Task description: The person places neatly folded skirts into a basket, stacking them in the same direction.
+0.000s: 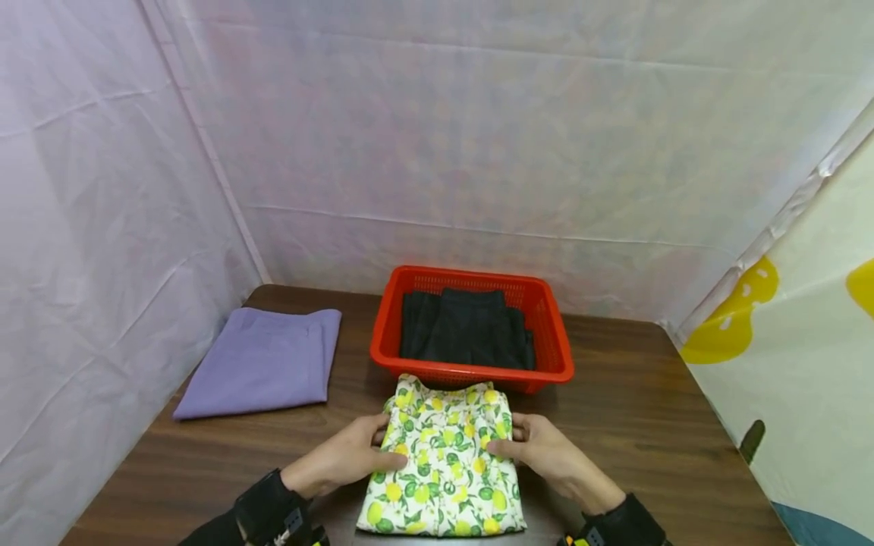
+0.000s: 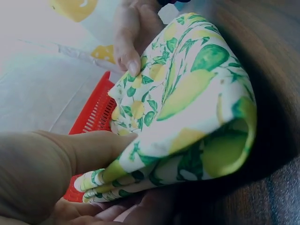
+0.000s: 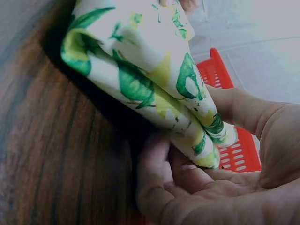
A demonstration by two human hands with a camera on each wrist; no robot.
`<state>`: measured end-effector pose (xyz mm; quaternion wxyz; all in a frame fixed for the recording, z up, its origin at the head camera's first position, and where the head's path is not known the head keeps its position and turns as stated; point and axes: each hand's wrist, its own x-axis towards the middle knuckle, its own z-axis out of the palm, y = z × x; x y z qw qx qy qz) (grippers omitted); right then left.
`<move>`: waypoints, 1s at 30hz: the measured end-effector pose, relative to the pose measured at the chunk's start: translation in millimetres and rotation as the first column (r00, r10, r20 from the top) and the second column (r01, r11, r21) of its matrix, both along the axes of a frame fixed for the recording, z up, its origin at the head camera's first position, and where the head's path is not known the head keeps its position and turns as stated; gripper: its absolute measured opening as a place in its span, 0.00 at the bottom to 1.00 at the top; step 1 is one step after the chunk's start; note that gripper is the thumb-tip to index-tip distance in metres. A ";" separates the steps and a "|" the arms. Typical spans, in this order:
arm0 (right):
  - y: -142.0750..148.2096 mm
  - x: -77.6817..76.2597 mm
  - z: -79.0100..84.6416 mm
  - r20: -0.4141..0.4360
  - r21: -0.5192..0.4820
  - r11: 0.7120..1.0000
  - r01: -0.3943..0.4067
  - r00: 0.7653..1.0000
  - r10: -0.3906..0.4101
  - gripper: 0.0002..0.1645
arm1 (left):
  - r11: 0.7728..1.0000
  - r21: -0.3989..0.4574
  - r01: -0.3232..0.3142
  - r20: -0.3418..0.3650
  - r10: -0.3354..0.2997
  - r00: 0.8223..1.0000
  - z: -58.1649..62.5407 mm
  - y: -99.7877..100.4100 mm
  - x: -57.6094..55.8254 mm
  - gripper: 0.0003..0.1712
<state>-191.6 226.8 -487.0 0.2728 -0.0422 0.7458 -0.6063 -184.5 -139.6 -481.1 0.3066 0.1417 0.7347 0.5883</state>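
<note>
A folded white cloth garment with a lemon-and-leaf print point(image 1: 444, 462) is held between both hands at the front of the table. My left hand point(image 1: 351, 451) grips its left side, thumb on top and fingers beneath, as the left wrist view shows on the folded fabric point(image 2: 187, 103). On the opposite side my right hand point(image 1: 549, 459) pinches the edge the same way, its fingers curled under the layers in the right wrist view. Just behind the garment stands a red plastic basket point(image 1: 563, 353) with folded black clothing point(image 1: 471, 326) inside.
A folded purple cloth point(image 1: 262, 364) lies at the left of the brown wooden table point(image 1: 642, 409). White sheeting point(image 1: 478, 152) encloses the back and left sides. Yellow shapes point(image 1: 734, 318) mark the sheet on the right.
</note>
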 end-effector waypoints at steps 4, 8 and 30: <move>0.9 2.6 1.0 0.012 -0.028 0.999 0.018 1.000 -0.018 0.50 | 0.999 0.034 0.014 0.039 -0.016 0.999 -0.2 -0.4 -0.9 0.52; 3.0 5.5 2.4 0.030 -0.042 0.999 0.025 0.999 -0.024 0.53 | 0.999 0.022 0.025 0.040 -0.026 0.999 0.3 -2.7 -0.1 0.53; 27.5 14.0 47.9 -0.083 -0.178 0.968 -0.175 0.983 0.162 0.56 | 0.976 0.194 0.101 0.003 -0.103 0.995 24.2 -4.8 7.4 0.34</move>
